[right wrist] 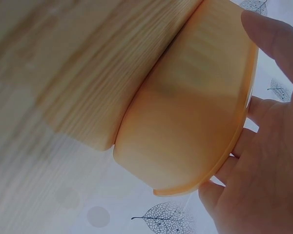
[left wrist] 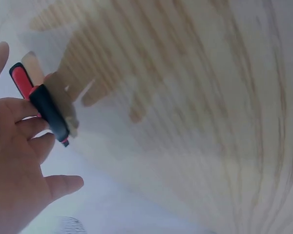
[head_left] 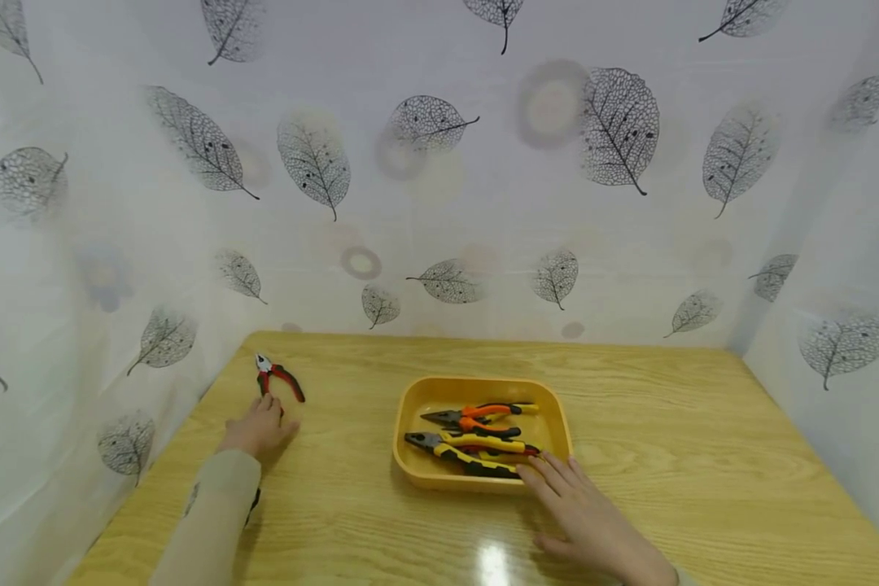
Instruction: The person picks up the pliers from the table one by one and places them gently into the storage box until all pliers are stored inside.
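Diagonal cutting pliers (head_left: pixel 279 377) with red and black handles lie spread at the table's far left. My left hand (head_left: pixel 259 429) is at their near handle, fingers loosely extended and the thumb held away. In the left wrist view, the fingers are right beside the black-and-red handle (left wrist: pixel 49 112). My right hand (head_left: pixel 582 513) reaches to the near right corner of the yellow tray (head_left: pixel 404 456), fingers extended at its rim. Inside the tray are orange-and-black long-nose pliers (head_left: pixel 479 413) and yellow-and-black pliers (head_left: pixel 439 443); a red handle shows partly hidden between them.
The wooden table (head_left: pixel 666 423) bears the tray near its middle. A white curtain (head_left: pixel 439 203) printed with leaves hangs behind the table and along both sides. A bright reflection lies on the near tabletop.
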Available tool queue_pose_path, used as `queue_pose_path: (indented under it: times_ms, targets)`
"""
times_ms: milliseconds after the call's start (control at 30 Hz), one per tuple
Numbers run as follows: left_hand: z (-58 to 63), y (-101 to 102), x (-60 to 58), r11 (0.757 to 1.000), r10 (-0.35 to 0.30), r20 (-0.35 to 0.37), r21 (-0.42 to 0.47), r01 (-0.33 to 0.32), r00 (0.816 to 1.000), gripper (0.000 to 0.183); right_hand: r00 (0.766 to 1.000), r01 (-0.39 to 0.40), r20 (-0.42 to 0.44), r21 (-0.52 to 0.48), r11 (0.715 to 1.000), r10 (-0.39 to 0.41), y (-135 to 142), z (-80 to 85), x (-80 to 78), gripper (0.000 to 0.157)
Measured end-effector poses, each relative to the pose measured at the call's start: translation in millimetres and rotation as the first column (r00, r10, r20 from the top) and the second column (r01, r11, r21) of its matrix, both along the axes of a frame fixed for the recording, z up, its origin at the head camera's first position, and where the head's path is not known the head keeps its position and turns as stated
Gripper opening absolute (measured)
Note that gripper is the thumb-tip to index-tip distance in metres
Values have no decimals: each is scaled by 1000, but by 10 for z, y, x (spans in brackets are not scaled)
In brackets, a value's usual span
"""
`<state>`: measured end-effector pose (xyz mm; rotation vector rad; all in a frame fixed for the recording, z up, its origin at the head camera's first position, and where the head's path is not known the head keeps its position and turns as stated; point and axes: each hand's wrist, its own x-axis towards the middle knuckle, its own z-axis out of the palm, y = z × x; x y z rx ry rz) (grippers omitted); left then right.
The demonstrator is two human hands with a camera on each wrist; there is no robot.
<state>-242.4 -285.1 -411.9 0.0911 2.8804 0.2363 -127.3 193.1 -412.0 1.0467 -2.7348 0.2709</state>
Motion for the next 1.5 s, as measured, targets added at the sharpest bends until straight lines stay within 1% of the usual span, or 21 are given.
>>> queue_pose_path:
  times_ms: [200, 300, 467, 700, 933, 1133, 1200, 1267, 1367, 1400, 1467, 1500]
  targets:
    - [-15, 26, 37, 999, -19, 3, -41, 19, 1000, 79, 1000, -1, -18, -8, 1000, 1, 10, -17, -10, 88]
    - [21, 53, 78, 998, -19, 11, -56, 20, 1000, 78, 1000, -3, -17, -10, 1000, 3, 12, -23, -12, 89]
    - [111, 133, 140, 998, -20, 34, -57, 22, 999, 78, 1000, -5, -13, -11, 1000, 5, 14, -20, -3, 88]
    - [157, 237, 195, 997, -1, 62, -79, 6, 998, 79, 1000, -17, 8, -10, 1000, 17, 5, 4, -12, 87]
    - [172, 371, 250, 997, 31, 108, -76, -22, 994, 83, 1000, -4, 17, -20, 1000, 5, 5, 6, 1, 87]
    - [186, 503, 257, 995, 55, 140, -88, -43, 989, 83, 1000, -6, 20, -14, 1000, 6, 2, 17, -2, 87]
    - [188, 522, 254, 994, 53, 141, -101, -39, 989, 82, 1000, -4, 28, -15, 1000, 5, 0, 18, -2, 86]
    - [194, 518, 245, 991, 27, 111, -133, -12, 993, 78, 1000, -2, 29, -15, 1000, 3, -1, 13, -3, 86]
    - [197, 466, 210, 981, -38, 0, -193, 38, 999, 62, 1000, -3, 27, -16, 1000, 3, 0, 3, -5, 87]
    - [192, 442, 196, 976, -61, -44, -211, 50, 997, 53, 1000, -2, 23, -14, 1000, 3, 1, 0, -7, 87]
    - [159, 387, 159, 969, -104, -140, -238, 68, 985, 34, 1000, -6, 14, -13, 1000, 7, 4, -2, -9, 87]
    - [139, 360, 143, 968, -116, -170, -238, 73, 979, 31, 1000, -8, 12, -12, 1000, 8, 7, -5, -9, 87]
